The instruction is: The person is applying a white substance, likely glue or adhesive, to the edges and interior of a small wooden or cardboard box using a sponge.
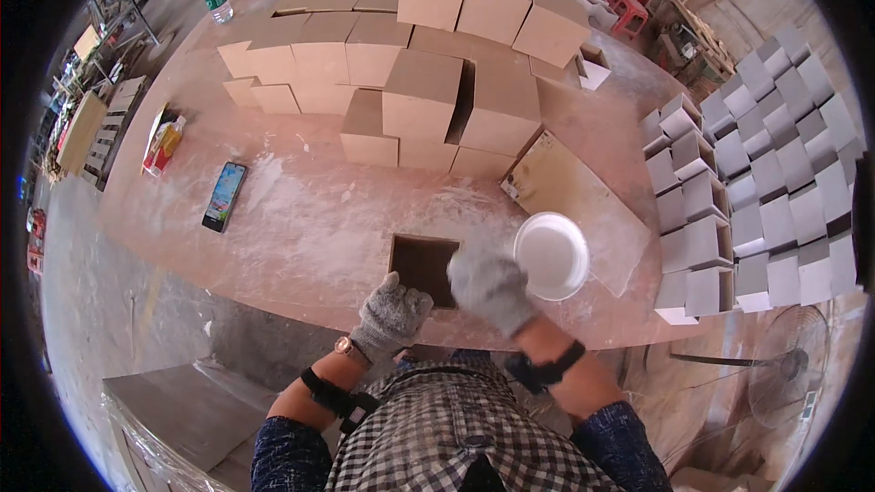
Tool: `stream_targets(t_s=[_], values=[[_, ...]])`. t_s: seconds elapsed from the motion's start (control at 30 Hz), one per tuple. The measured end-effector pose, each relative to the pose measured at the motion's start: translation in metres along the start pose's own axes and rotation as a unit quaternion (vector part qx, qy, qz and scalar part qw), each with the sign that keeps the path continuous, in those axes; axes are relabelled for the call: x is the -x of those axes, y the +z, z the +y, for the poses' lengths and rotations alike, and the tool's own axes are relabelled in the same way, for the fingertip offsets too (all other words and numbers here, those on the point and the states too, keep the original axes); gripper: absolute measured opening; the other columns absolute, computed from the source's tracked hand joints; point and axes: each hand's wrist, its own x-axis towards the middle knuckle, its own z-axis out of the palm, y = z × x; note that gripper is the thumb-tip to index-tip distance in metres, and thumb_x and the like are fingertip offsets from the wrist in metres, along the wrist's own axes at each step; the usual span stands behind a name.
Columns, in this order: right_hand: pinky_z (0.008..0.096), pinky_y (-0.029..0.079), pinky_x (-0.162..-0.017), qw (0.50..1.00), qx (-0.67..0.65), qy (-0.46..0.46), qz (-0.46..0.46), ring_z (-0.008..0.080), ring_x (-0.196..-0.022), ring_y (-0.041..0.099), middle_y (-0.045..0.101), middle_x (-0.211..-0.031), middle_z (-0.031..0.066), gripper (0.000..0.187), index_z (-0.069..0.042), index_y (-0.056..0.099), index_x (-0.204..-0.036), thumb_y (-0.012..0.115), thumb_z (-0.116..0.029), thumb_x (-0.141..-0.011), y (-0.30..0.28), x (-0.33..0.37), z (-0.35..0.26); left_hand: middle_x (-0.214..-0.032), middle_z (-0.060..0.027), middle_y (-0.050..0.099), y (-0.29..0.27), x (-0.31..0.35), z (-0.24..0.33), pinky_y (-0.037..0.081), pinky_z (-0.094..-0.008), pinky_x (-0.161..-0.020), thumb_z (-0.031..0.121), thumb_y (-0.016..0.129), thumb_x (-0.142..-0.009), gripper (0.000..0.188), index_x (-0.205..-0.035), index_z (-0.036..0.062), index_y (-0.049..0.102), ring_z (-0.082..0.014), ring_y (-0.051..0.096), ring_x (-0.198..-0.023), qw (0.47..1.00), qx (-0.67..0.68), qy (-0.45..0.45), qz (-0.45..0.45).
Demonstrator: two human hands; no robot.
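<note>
A worker's gloved left hand [394, 314] is clamped on the near-left corner of an open box [419, 264] set close to the front edge of a dusty, white-streaked surface [337, 210], while the gloved right hand [489, 287], its fingers curled, hovers at the box's right side; blur makes it impossible to tell whether it grips anything or touches the wall. Just to the right sits a round white tub [581, 260] with pale contents, beside a flat board [574, 200]. Cardboard boxes [424, 100] stand stacked behind, and a phone [224, 196] lies well off to the left. Handling the box well would seem to call for a firm hold low on that corner, enough to stop it skidding without bowing the thin-looking wall. The right hand would do best with short, even strokes along the side, its wrist kept clear of the tub's rim, and the box drawn a little farther from the edge.
</note>
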Motion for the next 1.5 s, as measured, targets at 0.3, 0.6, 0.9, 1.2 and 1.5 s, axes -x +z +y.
stream_targets(t_s=[0.3,0.6,0.9,1.2,1.5], values=[[0.0418,0.051,-0.069,0.994,-0.053,-0.029,-0.092,0.0283,-0.083,0.059,0.06,-0.087,0.0092,0.011,-0.007,0.061,-0.083,0.06,-0.015,-0.076,-0.048,0.072,0.015,-0.072,-0.005,0.054,0.005,-0.049,0.043,0.04,-0.0435,-0.088,0.027,0.06,-0.077,0.023,-0.095,0.0114,0.057,-0.0267,0.056,-0.072,0.98,-0.02,-0.169,-0.106],[0.0415,0.052,-0.069,0.996,0.027,-0.022,0.086,0.0267,-0.085,0.061,0.061,-0.092,0.0066,0.008,-0.009,0.061,-0.084,0.061,-0.015,-0.078,-0.046,0.053,0.036,-0.116,-0.0101,0.057,-0.041,-0.046,-0.057,0.033,-0.0513,-0.104,0.037,0.065,-0.075,0.055,-0.121,0.0081,0.055,-0.0337,0.048,-0.12,0.987,0.08,0.124,-0.07],[0.0404,0.05,-0.061,0.965,0.021,0.24,-0.104,0.0292,-0.079,0.058,0.055,-0.082,0.0114,0.011,-0.009,0.056,-0.077,0.059,-0.019,-0.078,-0.005,0.026,-0.048,-0.085,-0.008,0.058,-0.016,-0.042,-0.069,0.041,-0.0535,-0.1,0.028,0.066,-0.066,0.025,-0.084,0.0116,0.06,-0.0354,0.052,-0.115,0.984,0.043,0.165,-0.053],[0.042,0.05,-0.054,0.973,0.018,0.208,-0.103,0.0287,-0.075,0.059,0.055,-0.078,0.0104,0.011,-0.01,0.059,-0.076,0.056,-0.019,-0.081,-0.021,0.017,-0.034,-0.084,-0.0092,0.057,-0.009,-0.029,-0.061,0.04,-0.0541,-0.1,0.027,0.067,-0.062,0.027,-0.083,0.0107,0.059,-0.0373,0.052,-0.114,0.99,0.057,0.132,-0.009],[0.0476,0.051,-0.06,0.959,0.018,0.249,-0.132,0.0361,-0.072,0.061,0.059,-0.087,0.0149,0.018,-0.006,0.059,-0.086,0.054,-0.024,-0.086,-0.023,0.012,-0.035,-0.081,-0.0093,0.057,0.006,-0.019,-0.031,0.036,-0.0574,-0.102,0.032,0.069,-0.066,0.027,-0.078,0.0092,0.06,-0.0392,0.05,-0.113,0.997,0.033,0.053,0.053]])
